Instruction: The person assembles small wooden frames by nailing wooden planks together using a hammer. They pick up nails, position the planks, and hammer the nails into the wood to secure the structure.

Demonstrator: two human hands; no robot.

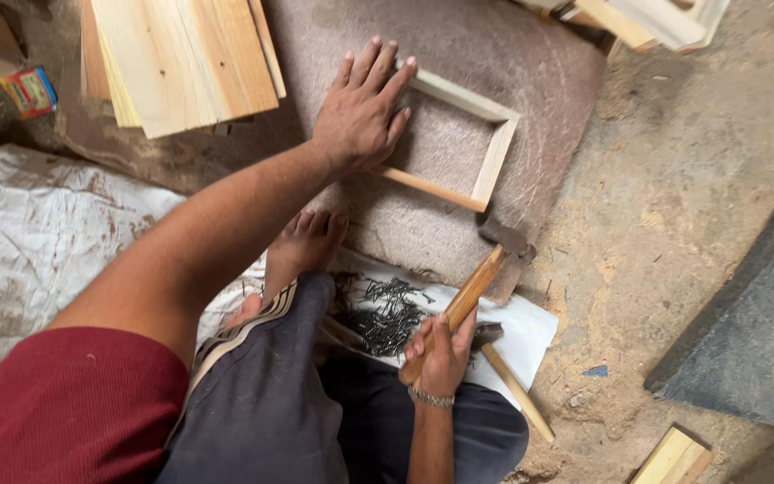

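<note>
Left hand (362, 112), fingers spread, is pressing flat on the frame (492, 161) at upper centre; right hand (441, 354) is gripping the hammer (477, 291) lower centre.

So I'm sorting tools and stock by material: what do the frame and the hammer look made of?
The frame under the left hand looks like pale bare wood, with visible grain and no paint. The hammer in the right hand has a glossy, probably varnished, brown wooden handle and a dark dull head, likely metal.

The wooden frame (448, 143) lies on the stone slab (530, 63). Left of the frame, planks (181, 54) overlap the slab's edge. Nearer the person than the frame, nails (387, 314) lie on a sheet (530, 327), the hammer (481, 287) just right of them.
</note>
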